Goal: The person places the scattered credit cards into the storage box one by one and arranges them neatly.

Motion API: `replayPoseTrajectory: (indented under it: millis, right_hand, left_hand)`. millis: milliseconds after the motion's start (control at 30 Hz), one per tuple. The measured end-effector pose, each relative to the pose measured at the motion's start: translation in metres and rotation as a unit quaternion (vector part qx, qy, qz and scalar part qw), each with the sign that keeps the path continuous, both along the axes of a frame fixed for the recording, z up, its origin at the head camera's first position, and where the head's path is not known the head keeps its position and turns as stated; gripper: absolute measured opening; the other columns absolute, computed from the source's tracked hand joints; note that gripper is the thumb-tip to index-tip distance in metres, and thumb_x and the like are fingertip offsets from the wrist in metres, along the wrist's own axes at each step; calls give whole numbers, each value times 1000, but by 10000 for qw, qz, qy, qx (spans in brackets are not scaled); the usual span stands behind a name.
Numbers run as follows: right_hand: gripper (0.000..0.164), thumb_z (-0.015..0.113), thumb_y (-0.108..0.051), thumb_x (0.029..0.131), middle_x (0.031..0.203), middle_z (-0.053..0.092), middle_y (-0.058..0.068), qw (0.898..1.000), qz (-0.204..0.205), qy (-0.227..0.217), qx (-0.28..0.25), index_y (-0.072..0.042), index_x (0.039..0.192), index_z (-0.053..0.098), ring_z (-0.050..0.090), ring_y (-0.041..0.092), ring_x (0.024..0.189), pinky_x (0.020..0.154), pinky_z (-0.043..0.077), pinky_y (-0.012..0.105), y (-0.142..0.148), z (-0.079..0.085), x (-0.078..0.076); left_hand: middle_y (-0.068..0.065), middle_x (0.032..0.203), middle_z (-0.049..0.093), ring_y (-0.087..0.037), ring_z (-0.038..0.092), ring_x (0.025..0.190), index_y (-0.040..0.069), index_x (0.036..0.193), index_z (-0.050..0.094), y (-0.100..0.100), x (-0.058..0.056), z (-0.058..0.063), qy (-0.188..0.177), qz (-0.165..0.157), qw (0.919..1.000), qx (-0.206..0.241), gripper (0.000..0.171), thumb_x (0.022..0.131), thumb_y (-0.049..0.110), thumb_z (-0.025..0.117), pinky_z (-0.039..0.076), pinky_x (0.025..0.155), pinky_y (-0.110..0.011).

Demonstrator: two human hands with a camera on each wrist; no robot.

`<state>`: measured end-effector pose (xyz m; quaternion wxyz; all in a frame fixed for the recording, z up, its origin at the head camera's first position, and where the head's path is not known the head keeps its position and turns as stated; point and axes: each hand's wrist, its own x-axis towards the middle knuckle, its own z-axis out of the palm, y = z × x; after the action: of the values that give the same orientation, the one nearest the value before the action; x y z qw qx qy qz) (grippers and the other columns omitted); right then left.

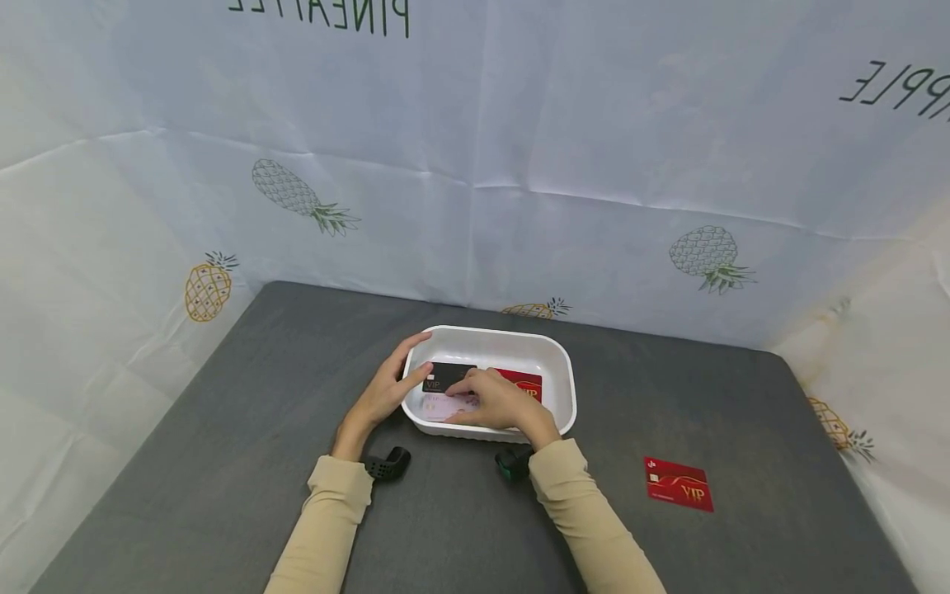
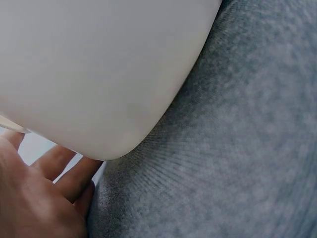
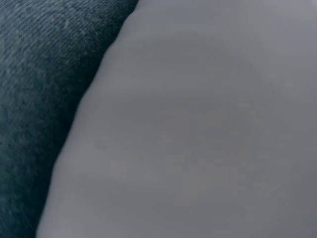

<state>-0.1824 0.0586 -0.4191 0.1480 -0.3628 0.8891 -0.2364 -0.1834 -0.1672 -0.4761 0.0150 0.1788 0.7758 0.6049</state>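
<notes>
At edge of tray [image 1: 512, 351]: left hand [image 1: 381, 393], fingers extended; within, right hand [image 1: 500, 401] at pink card [image 1: 440, 407], grip indiscernible.

Head view's bright, evenly lit & fairly sharp, w/ bluish cast on backdrop [image 1: 579, 165] & warm patch at R, while L wrist cam's soft, desk [image 2: 237, 139] texture smeary, & R wrist's dim, tray [image 3: 188, 139] greyish, blurred, dark shadow alongside.

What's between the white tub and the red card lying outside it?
Bare gray tabletop: nothing sits between the white tub and the red card. Shows in the head view.
</notes>
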Motion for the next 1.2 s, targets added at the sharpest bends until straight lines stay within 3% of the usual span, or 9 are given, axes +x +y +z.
replayPoseTrajectory:
  millis: [100, 333, 567, 667, 1033, 1200]
  right_hand:
    - [39, 81, -27, 89, 104, 72, 7, 10000, -71, -14, 64, -7, 122, 76, 56, 15, 88, 78, 42, 25, -2, -1, 0]
    - [40, 83, -26, 87, 102, 66, 9, 9994, -330, 3, 107, -8, 121, 76, 48, 15, 86, 75, 39, 26, -7, -2, 1]
    - [45, 85, -34, 84, 100, 66, 6, 9976, -644, 222, 85, -11, 121, 77, 49, 14, 85, 75, 40, 27, -10, -8, 2]
    - [46, 87, -36, 82, 100, 66, 5, 9966, -774, 283, 30, -12, 120, 77, 50, 14, 85, 75, 41, 28, -10, -11, 2]
    - [43, 88, -37, 80, 97, 67, 5, 9954, -865, 396, -146, -14, 115, 78, 50, 13, 84, 76, 41, 28, -13, -13, 2]
    - [46, 88, -38, 80, 97, 66, 5, 9954, -897, 300, -134, -13, 117, 78, 49, 13, 84, 75, 40, 27, -13, -13, 1]
  left_hand:
    - [-20, 163, 34, -41, 49, 137, 10, 157, 37, 0, 0, 0, -3, 27, 10000, -23, 58, 104, 17, 56, 46, 104, -43]
    - [-20, 162, 36, -34, 54, 127, 10, 157, 37, -1, -1, -2, -16, 54, 10000, -16, 58, 103, 16, 56, 49, 99, -32]
    - [-19, 164, 34, -41, 57, 129, 13, 158, 36, -1, 1, -2, 1, 53, 10000, -80, 58, 104, 18, 55, 47, 104, -45]
    - [-20, 164, 33, -43, 63, 122, 12, 159, 35, -1, 1, -1, -14, 13, 10000, -69, 58, 104, 18, 55, 49, 101, -44]
    - [-21, 164, 32, -42, 65, 119, 11, 159, 35, -2, 0, -2, -14, -34, 10000, -21, 58, 105, 16, 54, 52, 97, -32]
    - [-20, 164, 33, -42, 64, 120, 12, 159, 35, -2, 0, 0, -48, -30, 10000, -26, 58, 105, 17, 54, 51, 98, -37]
